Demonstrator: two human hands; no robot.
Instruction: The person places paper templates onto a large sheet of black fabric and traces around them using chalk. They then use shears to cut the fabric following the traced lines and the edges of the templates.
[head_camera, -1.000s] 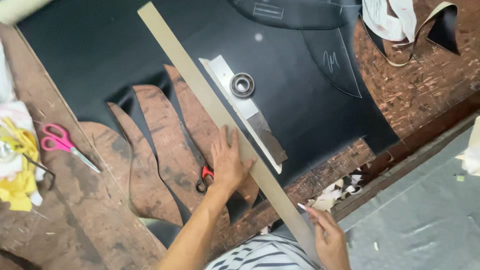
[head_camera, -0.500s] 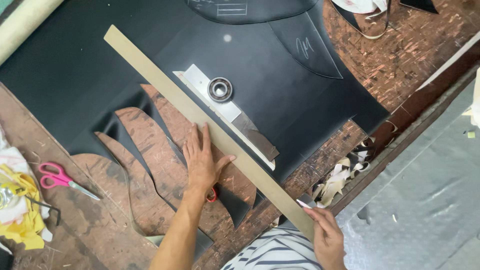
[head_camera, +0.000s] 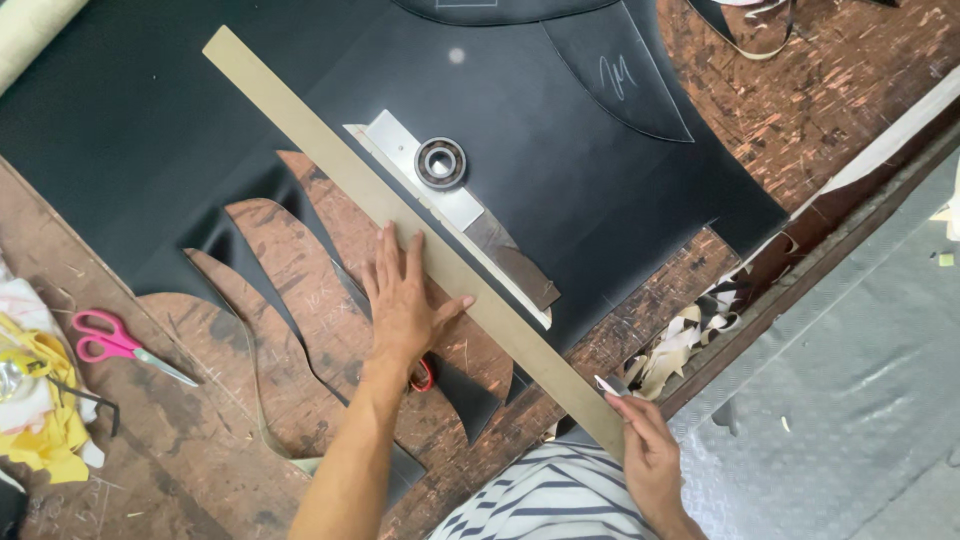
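Marking a straight line on black sheet (head_camera: 600, 200) laid over a worn tabletop (head_camera: 830, 120). Left hand (head_camera: 405, 300), flat with fingers spread, presses a long tan straightedge (head_camera: 400, 215) diagonally across the sheet; it grips nothing. Right hand (head_camera: 648, 450), closed around a small white marker (head_camera: 607, 384), sets its tip at the straightedge's near end. The stroke looks about to start; it calls for steady downward pressure from the left hand so the straightedge does not pivot. A metal bar (head_camera: 455, 215) carrying a bearing ring (head_camera: 441, 163) lies just beyond. Pink scissors (head_camera: 125, 345) rest to the left; pale offcuts (head_camera: 680, 350) gather at the tabletop edge. No packages or signs show; a chalk scribble (head_camera: 617, 75) marks the sheet.
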